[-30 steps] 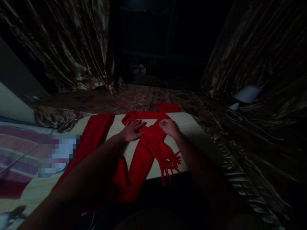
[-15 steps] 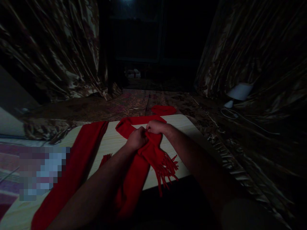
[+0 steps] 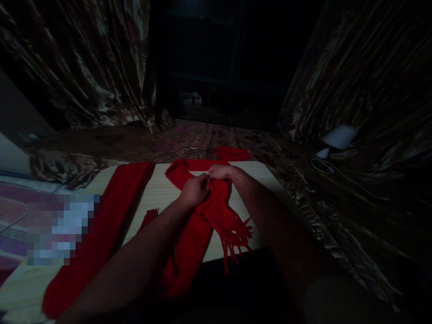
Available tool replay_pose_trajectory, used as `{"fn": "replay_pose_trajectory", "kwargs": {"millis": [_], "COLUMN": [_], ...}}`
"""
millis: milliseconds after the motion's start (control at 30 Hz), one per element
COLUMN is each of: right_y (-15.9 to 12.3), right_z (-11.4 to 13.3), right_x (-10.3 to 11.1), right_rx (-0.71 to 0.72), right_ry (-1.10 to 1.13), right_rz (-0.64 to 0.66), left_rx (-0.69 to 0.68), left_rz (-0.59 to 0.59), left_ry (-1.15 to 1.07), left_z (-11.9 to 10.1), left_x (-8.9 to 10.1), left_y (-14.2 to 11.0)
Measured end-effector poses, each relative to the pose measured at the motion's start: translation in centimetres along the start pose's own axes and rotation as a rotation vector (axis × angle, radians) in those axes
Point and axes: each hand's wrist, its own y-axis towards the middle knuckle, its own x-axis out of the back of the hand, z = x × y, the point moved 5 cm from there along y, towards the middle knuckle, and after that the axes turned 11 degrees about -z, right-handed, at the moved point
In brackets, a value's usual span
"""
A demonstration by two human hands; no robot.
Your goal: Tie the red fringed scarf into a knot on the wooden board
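A red fringed scarf lies looped and crossed over itself on the pale wood-grain table. Where its lengths cross, my left hand is closed on the cloth. Close beside it, my right hand pinches the scarf too, its fingertips nearly meeting the left ones. Tassels spread toward the table's near edge. To the left, a long folded red cloth runs along the table. Part of the scarf and a second bit of fringe are hidden by my left forearm.
Beyond the table's far edge lies a round red knitted item on patterned fabric. A small white lamp with its cord stands at the right. Patterned curtains hang on both sides. A blurred patch covers something at the left.
My hands stay at the crossing of the scarf, with small shifts of the fingers. The whole view has tilted slightly; the scarf's layout is almost the same.
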Motion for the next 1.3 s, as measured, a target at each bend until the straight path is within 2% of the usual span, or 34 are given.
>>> {"fn": "replay_pose_trajectory", "kwargs": {"millis": [100,267,367,433,533,667,800,1033,1167,1300], "right_y": [-0.4,-0.4,-0.1,0.1,0.1,-0.1,0.1,0.4,0.1,-0.1], "right_z": [0.4,1.0,1.1,1.1,0.9,0.6,0.9,0.7,0.0,-0.1], "right_x": [0.3,0.3,0.0,-0.1,0.0,0.4,0.9,0.9,0.5,0.6], "right_rx": [0.023,0.013,0.033,0.079,0.140,0.077,0.015,-0.001,-0.012,0.058], "right_ry": [0.019,-0.130,-0.171,-0.135,-0.004,0.121,0.097,0.142,0.248,0.206], "right_rz": [0.023,0.040,0.041,0.033,0.056,0.105,0.029,-0.025,0.034,0.104], "left_rx": [-0.026,-0.158,-0.123,-0.088,-0.090,-0.134,-0.136,-0.064,-0.099,-0.144], "left_rz": [0.071,0.176,0.267,0.288,0.228,0.139,0.092,0.082,0.067,0.024], "left_ry": [0.134,0.200,0.211,0.205,0.176,0.172,0.208,0.250,0.133,0.071], "left_z": [-0.3,-1.7,-1.6,-1.3,-1.2,-1.6,-2.4,-2.5,-2.3,-2.8], "left_x": [0.0,-0.2,-0.5,-0.5,0.2,1.6,2.6,2.7,2.5,2.6], "left_y": [0.1,0.2,0.6,0.8,1.0,0.7,0.7,0.9,0.9,0.7]}}
